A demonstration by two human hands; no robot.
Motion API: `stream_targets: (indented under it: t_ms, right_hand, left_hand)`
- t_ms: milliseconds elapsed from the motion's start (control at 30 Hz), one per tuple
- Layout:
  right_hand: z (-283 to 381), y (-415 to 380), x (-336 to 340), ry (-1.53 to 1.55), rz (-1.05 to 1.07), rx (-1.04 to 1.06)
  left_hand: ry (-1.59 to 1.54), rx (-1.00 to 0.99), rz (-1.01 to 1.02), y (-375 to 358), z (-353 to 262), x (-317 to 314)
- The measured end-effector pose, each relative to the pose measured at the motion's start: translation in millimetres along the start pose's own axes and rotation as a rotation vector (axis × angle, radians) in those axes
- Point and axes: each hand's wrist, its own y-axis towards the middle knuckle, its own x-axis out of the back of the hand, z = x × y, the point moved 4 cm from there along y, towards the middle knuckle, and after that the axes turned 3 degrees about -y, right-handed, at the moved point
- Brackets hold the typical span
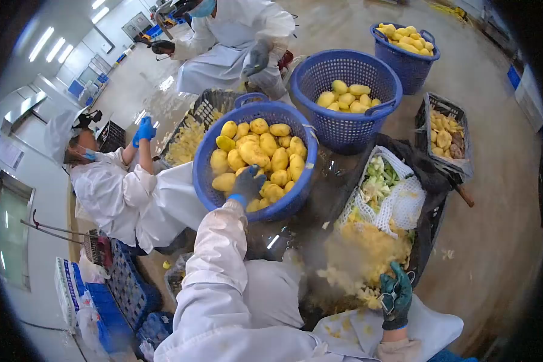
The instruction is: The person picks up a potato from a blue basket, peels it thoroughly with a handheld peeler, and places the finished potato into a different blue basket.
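My left hand (246,186), in a dark grey glove, reaches into a blue plastic basket (201,192) piled with peeled yellow potatoes (254,154). Its fingers are apart and touch the potatoes; no potato shows firmly in its grip. Low on the right, my right hand (397,297), in a dark green glove, is closed around what looks like a peeler (381,300) with a thin metal loop. Most of that tool is hidden by the fingers. Beside this hand, yellow peelings (368,253) lie heaped in a dark lined crate, with white foam netting (401,202) and green scraps (380,181) above them.
Another blue basket (308,90) with potatoes stands ahead, and a third (398,60) farther back. A black crate (425,130) of yellow pieces sits at right. Two co-workers in white, one at left (120,199) and one ahead (223,36), sit around a crate of peelings (184,142).
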Motion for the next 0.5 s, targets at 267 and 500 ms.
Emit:
stream_targets:
  t_ms: [267,500]
  right_hand:
    - [-1.6,5.6,-13.5,-0.024,-0.041,-0.025]
    - [-5.9,8.0,1.7,0.033,-0.016,-0.055]
  left_hand:
    - [0.072,0.031,0.341,15.5,-6.6,-77.7]
    - [0.002,0.117,0.425,-7.8,-0.3,-43.7]
